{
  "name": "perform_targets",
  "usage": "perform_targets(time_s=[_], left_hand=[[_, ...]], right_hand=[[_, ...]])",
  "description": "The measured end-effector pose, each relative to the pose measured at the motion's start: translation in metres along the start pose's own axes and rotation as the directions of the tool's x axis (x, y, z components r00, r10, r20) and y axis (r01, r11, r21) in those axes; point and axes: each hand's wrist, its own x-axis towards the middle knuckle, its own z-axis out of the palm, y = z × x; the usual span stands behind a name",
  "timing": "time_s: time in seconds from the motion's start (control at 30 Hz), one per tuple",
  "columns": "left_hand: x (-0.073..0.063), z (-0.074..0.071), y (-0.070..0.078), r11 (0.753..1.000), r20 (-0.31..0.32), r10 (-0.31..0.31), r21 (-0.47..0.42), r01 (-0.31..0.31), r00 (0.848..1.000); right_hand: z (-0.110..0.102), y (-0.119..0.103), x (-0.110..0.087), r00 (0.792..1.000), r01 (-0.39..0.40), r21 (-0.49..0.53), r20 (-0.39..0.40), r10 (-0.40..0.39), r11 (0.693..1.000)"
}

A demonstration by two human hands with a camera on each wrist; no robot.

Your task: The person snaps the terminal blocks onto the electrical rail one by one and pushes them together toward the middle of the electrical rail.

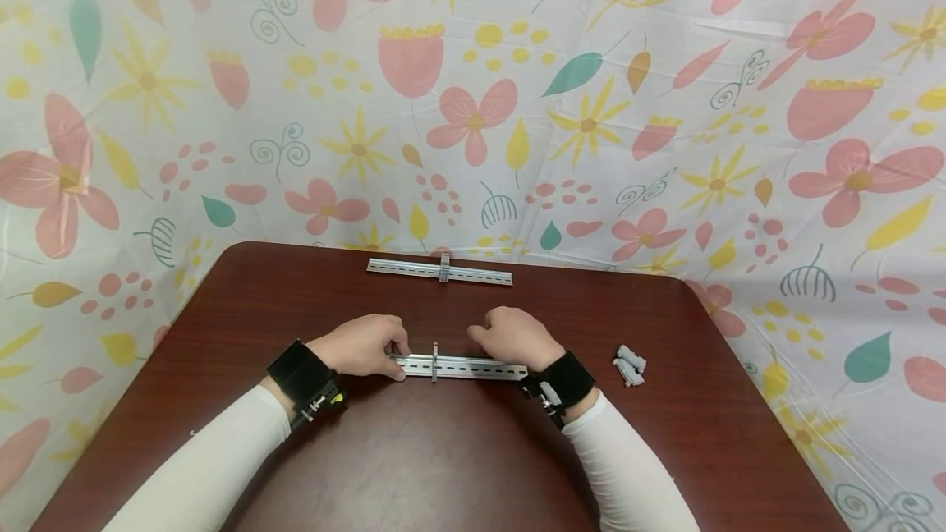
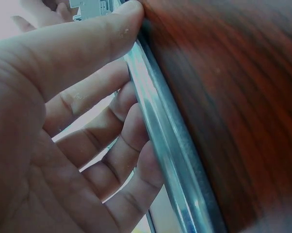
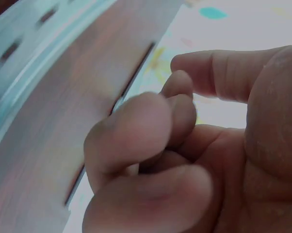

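A slotted metal DIN rail [image 1: 480, 369] lies across the table in front of me, with a thin grey terminal block [image 1: 434, 362] standing on it left of its middle. My left hand [image 1: 364, 345] grips the rail's left end. In the left wrist view, the thumb and fingertips lie along the edge of the rail [image 2: 160, 116], and the grey block [image 2: 93, 8] shows beyond the thumb. My right hand [image 1: 515, 336] hovers over the rail's right part. Its fingers [image 3: 131, 131] are loosely curled and hold nothing, apart from the rail [image 3: 27, 60].
Farther back on the brown table [image 1: 310, 286] lies a second slotted rail [image 1: 480, 275] with grey blocks [image 1: 444, 268] clipped at its middle. Several loose grey blocks [image 1: 629, 368] sit to the right of my right hand. A flower-printed curtain [image 1: 473, 187] hangs behind the table.
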Motion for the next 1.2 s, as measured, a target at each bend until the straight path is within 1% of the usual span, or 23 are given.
perform_targets(time_s=[0.17,0.3,0.5,0.63,0.77,0.9,1.13,1.2], left_hand=[[0.000,0.000,0.000,1.000,-0.002,0.000,0.003,0.000,1.000],[0.000,-0.001,0.001,1.000,0.000,0.000,0.002,0.000,1.000],[0.000,-0.001,0.001,1.000,-0.001,-0.004,0.005,0.004,1.000],[-0.001,0.000,0.000,1.000,0.000,-0.006,0.003,0.006,1.000],[-0.001,0.001,-0.001,1.000,0.001,-0.001,0.002,0.001,1.000],[0.000,0.002,-0.002,1.000,-0.003,0.006,0.006,-0.006,1.000],[0.001,0.003,-0.003,1.000,-0.005,0.003,0.012,-0.003,1.000],[0.001,0.003,-0.003,1.000,-0.004,0.003,0.010,-0.003,1.000]], right_hand=[[-0.013,0.023,-0.005,0.995,-0.088,-0.060,-0.045,0.085,0.994],[-0.026,0.048,-0.011,0.988,-0.136,-0.097,-0.089,0.128,0.986],[-0.045,0.094,-0.022,0.973,-0.201,-0.082,-0.129,0.189,0.976],[-0.056,0.118,-0.027,0.960,-0.248,-0.079,-0.152,0.234,0.965],[-0.064,0.136,-0.033,0.950,-0.287,-0.090,-0.153,0.271,0.954],[-0.071,0.148,-0.040,0.942,-0.322,-0.101,-0.134,0.308,0.941],[-0.078,0.169,-0.049,0.949,-0.310,-0.089,-0.083,0.303,0.947],[-0.079,0.174,-0.050,0.945,-0.326,-0.090,-0.070,0.320,0.941]])
